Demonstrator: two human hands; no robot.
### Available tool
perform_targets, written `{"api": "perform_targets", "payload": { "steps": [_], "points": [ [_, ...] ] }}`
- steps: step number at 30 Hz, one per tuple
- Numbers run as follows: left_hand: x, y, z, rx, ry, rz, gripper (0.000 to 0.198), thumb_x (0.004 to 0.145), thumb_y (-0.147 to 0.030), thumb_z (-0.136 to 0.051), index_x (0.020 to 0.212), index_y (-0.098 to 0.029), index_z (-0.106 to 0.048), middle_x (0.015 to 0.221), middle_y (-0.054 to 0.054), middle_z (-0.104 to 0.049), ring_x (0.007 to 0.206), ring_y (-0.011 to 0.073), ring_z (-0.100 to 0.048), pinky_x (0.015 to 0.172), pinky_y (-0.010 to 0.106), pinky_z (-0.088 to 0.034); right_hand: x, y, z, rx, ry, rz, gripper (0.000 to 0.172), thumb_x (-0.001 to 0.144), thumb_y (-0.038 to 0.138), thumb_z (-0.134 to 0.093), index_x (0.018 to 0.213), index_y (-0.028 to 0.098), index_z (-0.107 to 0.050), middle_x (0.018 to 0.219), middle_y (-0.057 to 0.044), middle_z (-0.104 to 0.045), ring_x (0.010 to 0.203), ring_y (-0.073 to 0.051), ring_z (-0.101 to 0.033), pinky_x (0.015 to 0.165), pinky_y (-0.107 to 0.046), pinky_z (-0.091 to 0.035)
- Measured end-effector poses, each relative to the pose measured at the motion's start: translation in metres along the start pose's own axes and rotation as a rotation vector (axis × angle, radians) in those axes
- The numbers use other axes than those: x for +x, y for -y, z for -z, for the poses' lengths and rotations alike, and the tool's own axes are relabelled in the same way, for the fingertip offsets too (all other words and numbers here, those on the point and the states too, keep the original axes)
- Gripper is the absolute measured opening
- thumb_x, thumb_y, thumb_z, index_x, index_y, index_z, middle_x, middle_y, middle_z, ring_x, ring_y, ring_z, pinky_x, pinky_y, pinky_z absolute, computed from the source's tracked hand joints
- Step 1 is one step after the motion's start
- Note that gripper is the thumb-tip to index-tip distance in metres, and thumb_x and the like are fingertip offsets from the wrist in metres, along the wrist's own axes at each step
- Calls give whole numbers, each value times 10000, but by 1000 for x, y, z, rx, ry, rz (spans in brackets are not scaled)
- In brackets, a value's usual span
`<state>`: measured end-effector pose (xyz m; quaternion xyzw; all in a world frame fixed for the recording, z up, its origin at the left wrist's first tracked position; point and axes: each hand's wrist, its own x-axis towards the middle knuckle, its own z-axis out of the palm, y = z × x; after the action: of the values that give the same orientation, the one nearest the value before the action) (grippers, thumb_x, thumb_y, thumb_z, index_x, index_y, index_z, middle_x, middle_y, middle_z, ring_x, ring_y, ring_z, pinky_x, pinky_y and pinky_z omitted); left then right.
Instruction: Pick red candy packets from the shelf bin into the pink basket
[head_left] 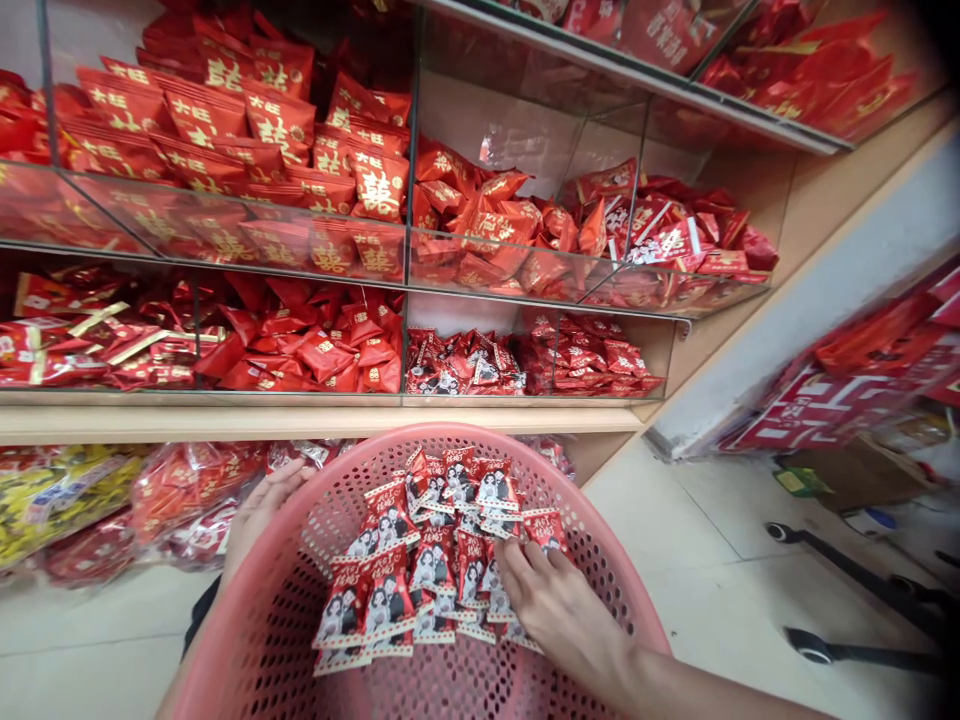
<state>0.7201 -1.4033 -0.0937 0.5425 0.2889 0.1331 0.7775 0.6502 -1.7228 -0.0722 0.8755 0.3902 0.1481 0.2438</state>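
A pink perforated plastic basket (247, 590) is tilted toward me just below the shelves. Small red-and-white candy packets (431, 560), printed with a cartoon couple, lie in overlapping rows inside it. My left hand (262, 505) holds the basket's left side from outside, its fingers near the rim and partly hidden by the wall. Inside the basket, my right hand (551, 600) is closed, with bent fingers on a packet at the right of the pile. Its fingertips are partly hidden among the packets.
Shelves with clear dividers (409, 230) hold many red packets (202, 110). Bagged goods (187, 490) lie under the wooden ledge (187, 423). At right are a wheeled chair base (862, 590) on the tiled floor (697, 540) and hanging red bags (832, 390).
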Motion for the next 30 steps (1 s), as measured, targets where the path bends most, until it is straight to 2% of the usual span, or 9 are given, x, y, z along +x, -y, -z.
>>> {"api": "perform_targets", "payload": {
  "steps": [3, 5, 8, 10, 13, 18, 23, 26, 30],
  "points": [
    [0, -1, 1, -3, -11, 14, 260, 718, -233, -662, 976, -206, -679, 960, 18, -715, 843, 131, -672, 853, 243, -504, 1, 1, -3, 12, 30, 2, 366, 745, 127, -581, 1098, 38, -614, 1037, -162, -607, 811, -251, -596, 601, -369, -550],
    [1, -2, 1, -2, -22, 16, 225, 741, -214, -633, 960, -193, -681, 931, 25, -717, 840, 133, -671, 870, 255, -498, 1, 2, -4, 37, 31, -16, 406, 758, 216, -627, 1118, 30, -601, 1075, -175, -597, 850, -265, -589, 635, -395, -553],
    [-2, -5, 1, -3, 8, 6, 239, 743, -202, -629, 976, -177, -675, 914, 22, -717, 831, 137, -667, 860, 256, -499, -1, 2, -3, 112, 18, -68, 618, 753, 477, -642, 1152, 10, -571, 1121, -199, -583, 896, -286, -576, 675, -435, -551],
    [-5, -7, 0, -3, 30, -11, 257, 722, -179, -650, 977, -174, -673, 890, 0, -716, 805, 119, -661, 832, 221, -498, -1, 1, 0, 151, 17, -96, 730, 726, 581, -624, 1176, 11, -552, 1125, -195, -585, 900, -284, -574, 689, -439, -550],
    [-8, -8, 0, -17, 26, 6, 261, 720, -185, -658, 981, -178, -671, 897, -1, -713, 795, 112, -661, 821, 203, -493, 1, -2, 4, 156, 28, -102, 688, 730, 511, -664, 1223, 54, -518, 1121, -161, -592, 891, -263, -582, 692, -417, -554],
    [-5, -6, -2, -34, -17, 69, 269, 737, -232, -655, 1003, -199, -667, 981, 30, -704, 882, 155, -667, 902, 272, -478, 6, -11, 6, 120, 41, -137, 559, 728, 382, -709, 1183, 107, -538, 1098, -115, -595, 877, -258, -591, 681, -413, -558],
    [-2, -7, -3, 2, -30, 4, 220, 658, -194, -670, 878, -178, -686, 866, 29, -719, 927, 201, -664, 912, 313, -496, 3, -11, 3, 124, 14, -133, 539, 736, 413, -693, 1162, 113, -556, 1136, -118, -584, 889, -253, -588, 688, -399, -557],
    [0, -5, 0, 33, -23, -39, 189, 625, -191, -664, 813, -186, -689, 881, 48, -721, 953, 224, -659, 887, 314, -515, 0, -8, 1, 118, -4, -137, 580, 717, 438, -701, 1170, 107, -554, 1150, -125, -583, 882, -255, -592, 688, -402, -554],
    [5, -1, 5, 90, -2, -59, 152, 613, -205, -643, 758, -214, -685, 905, 57, -721, 996, 245, -645, 843, 288, -536, 3, -12, 13, 157, -85, -173, 593, 714, 542, -665, 1127, 126, -572, 1078, -116, -610, 810, -240, -609, 642, -378, -544]
  ]
}}
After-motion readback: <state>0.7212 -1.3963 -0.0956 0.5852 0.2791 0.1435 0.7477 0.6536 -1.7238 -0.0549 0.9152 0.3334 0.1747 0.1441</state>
